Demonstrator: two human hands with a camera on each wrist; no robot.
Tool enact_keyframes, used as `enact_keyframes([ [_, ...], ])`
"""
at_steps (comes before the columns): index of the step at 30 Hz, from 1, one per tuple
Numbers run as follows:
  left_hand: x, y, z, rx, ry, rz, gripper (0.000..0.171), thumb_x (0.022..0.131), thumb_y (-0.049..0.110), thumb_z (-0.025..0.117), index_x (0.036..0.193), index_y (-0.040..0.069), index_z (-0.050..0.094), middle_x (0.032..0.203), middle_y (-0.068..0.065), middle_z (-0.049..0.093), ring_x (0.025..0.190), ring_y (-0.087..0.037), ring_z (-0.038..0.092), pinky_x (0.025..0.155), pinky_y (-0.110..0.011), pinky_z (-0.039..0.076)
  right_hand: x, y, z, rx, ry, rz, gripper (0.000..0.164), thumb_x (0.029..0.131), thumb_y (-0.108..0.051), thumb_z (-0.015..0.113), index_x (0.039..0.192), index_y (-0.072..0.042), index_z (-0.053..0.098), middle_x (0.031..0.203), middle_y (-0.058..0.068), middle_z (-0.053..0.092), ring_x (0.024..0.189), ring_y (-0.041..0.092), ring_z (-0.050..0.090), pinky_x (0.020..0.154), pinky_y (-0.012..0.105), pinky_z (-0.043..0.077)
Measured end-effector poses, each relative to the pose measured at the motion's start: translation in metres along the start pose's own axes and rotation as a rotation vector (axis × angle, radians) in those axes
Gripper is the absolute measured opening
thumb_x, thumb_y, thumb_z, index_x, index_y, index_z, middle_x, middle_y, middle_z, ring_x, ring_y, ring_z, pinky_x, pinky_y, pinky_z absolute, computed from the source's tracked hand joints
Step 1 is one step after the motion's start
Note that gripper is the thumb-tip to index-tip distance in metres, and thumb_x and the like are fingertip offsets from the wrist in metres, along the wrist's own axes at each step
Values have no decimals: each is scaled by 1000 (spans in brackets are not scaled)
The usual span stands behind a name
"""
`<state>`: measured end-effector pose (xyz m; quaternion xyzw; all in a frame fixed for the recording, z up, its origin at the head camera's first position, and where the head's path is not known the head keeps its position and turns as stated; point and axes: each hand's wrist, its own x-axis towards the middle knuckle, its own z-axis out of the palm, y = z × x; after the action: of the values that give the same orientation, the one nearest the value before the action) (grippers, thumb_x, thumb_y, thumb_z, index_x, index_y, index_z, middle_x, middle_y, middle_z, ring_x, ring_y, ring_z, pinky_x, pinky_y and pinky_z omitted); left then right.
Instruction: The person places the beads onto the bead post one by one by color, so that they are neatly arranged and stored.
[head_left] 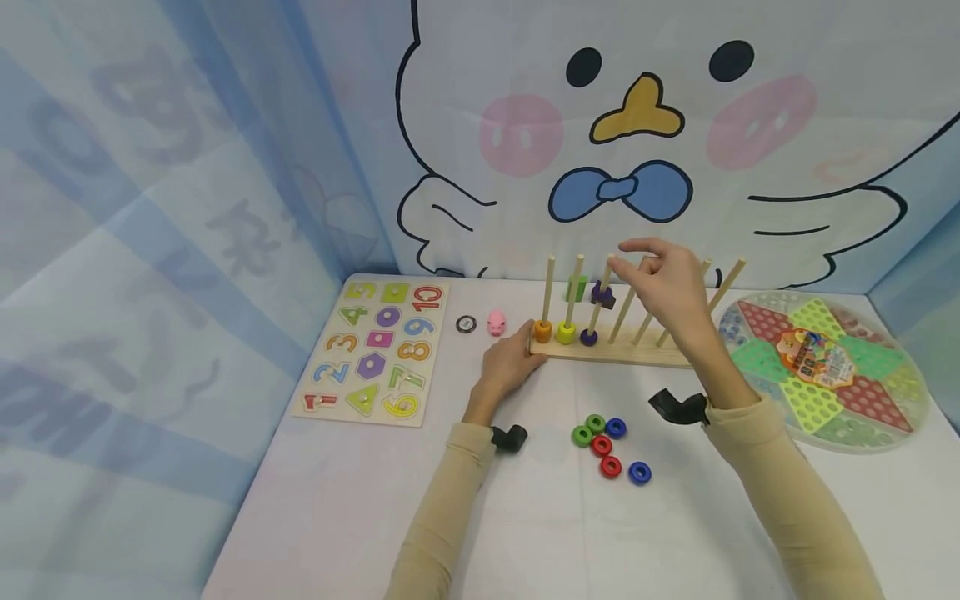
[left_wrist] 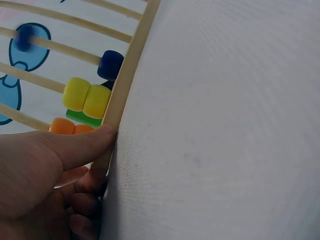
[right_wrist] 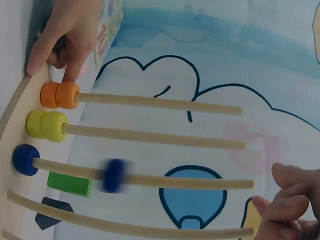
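A wooden peg rack (head_left: 645, 357) with several upright pegs stands in front of me. My left hand (head_left: 512, 360) grips the left end of its base, thumb on top. Two orange rings (right_wrist: 59, 95) sit on the first peg and two yellow rings (right_wrist: 46, 125) on the second. At the foot of the third peg is a dark blue ring (right_wrist: 26, 160). Another blue ring (right_wrist: 114, 175), blurred, is partway along that same peg. My right hand (head_left: 663, 283) is by the third peg's top, thumb and forefinger apart, holding nothing.
Loose green (head_left: 582, 436), red (head_left: 611, 467) and blue rings (head_left: 640, 473) lie before the rack. A number puzzle board (head_left: 367, 354), round token (head_left: 466, 324) and pink pig figure (head_left: 497, 322) are left. A round game board (head_left: 825, 367) is right; a green block (right_wrist: 70, 183) lies behind.
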<state>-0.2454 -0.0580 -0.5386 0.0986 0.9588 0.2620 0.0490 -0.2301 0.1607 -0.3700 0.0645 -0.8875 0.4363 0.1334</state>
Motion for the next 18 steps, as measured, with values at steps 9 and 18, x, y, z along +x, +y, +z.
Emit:
enact_keyframes([
  [9, -1, 1, 1, 4, -3, -18, 71, 88, 45, 64, 147, 16, 37, 70, 3, 54, 64, -14, 50, 61, -31, 39, -57, 38, 23, 127, -80, 57, 38, 88, -41, 66, 111, -11, 67, 46, 6, 39, 35, 14, 32, 34, 30, 24],
  [18, 0, 3, 1, 1, -7, -15, 70, 89, 45, 64, 147, 17, 36, 71, 2, 54, 65, -15, 51, 63, -32, 41, -113, 93, 40, 139, -300, 315, 38, 88, -35, 68, 114, -7, 64, 46, -2, 40, 37, 12, 35, 36, 29, 28],
])
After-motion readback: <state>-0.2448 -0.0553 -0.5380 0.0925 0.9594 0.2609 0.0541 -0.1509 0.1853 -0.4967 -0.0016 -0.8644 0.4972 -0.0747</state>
